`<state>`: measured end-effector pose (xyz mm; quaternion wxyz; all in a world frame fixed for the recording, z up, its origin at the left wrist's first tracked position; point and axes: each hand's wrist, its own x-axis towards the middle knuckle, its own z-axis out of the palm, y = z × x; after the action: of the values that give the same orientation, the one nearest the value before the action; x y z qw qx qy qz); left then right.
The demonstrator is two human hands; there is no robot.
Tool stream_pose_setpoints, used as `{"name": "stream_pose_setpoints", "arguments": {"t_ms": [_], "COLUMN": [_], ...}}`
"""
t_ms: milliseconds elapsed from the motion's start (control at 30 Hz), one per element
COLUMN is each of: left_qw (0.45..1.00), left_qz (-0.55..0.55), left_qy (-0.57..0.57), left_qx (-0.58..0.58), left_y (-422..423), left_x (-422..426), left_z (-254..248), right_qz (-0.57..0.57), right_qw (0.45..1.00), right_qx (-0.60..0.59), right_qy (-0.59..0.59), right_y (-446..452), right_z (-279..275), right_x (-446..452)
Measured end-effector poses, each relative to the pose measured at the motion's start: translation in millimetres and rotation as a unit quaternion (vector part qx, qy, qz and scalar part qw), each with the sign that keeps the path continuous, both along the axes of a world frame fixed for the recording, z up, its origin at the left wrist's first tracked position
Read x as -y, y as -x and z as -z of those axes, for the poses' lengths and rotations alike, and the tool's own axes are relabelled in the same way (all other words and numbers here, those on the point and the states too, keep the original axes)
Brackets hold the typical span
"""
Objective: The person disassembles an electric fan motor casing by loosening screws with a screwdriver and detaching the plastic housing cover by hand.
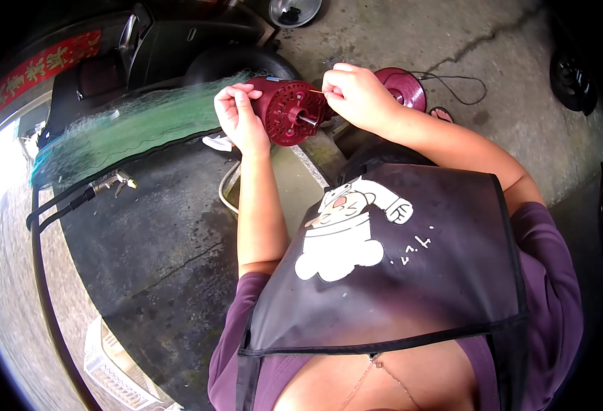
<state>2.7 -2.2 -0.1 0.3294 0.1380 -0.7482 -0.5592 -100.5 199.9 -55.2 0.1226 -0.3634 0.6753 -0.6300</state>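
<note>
A dark red, round motor housing (286,113) with a ring of holes and a metal shaft pokes out toward me. At its left side is my left hand (241,115), with thumb and fingers drawn together near the rim; anything between them is too small to see. On the right, my right hand (342,90) pinches a thin orange-yellow stick or wire (316,92), whose far end reaches the upper right edge of the housing. A second dark red round part (403,89) lies behind my right wrist.
Green netting (144,127) stretches across the left, near a hose with a metal nozzle (113,181). A metal bowl (294,11) sits at the top, a black tyre (223,63) below it to the left. A white basket (120,366) is lower left.
</note>
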Motion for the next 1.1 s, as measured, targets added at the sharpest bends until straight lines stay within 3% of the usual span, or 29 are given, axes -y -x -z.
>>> {"name": "stream_pose_setpoints", "arguments": {"t_ms": [100, 167, 200, 267, 300, 367, 400, 700, 867, 1100], "left_qw": [1.0, 1.0, 1.0, 1.0, 1.0, 1.0, 1.0, 1.0, 1.0, 1.0], "left_qz": [0.0, 0.001, 0.002, 0.003, 0.004, 0.003, 0.002, 0.001, 0.0, 0.007], "left_qy": [-0.002, 0.0, 0.002, 0.001, 0.0, -0.002, -0.005, 0.004, 0.001, -0.002], "left_qx": [-0.004, -0.005, -0.005, -0.006, -0.006, -0.006, -0.005, -0.005, -0.004, -0.016], "left_y": [1, 0, 0, 1, 1, 0, 0, 1, 0, 1], "left_x": [1, 2, 1, 1, 1, 2, 2, 0, 0, 1], "left_z": [2, 1, 1, 1, 1, 2, 2, 0, 0, 1], "right_qz": [0.001, -0.036, -0.036, -0.108, -0.108, -0.148, -0.147, -0.169, -0.078, -0.055], "right_qw": [1.0, 0.985, 0.985, 0.88, 0.88, 0.787, 0.777, 0.832, 0.951, 0.966], "right_qx": [0.015, 0.165, 0.164, 0.461, 0.462, 0.598, 0.611, 0.527, 0.298, 0.249], "right_qy": [0.003, -0.031, -0.031, -0.03, -0.029, 0.025, 0.025, 0.035, -0.013, -0.027], "right_y": [0, 0, -2, -7, -11, -17, -19, -30, -23, -20], "right_z": [10, 13, 17, 29, 32, 38, 36, 40, 34, 24], "right_x": [6, 10, 14, 22, 23, 24, 23, 12, 10, 3]}}
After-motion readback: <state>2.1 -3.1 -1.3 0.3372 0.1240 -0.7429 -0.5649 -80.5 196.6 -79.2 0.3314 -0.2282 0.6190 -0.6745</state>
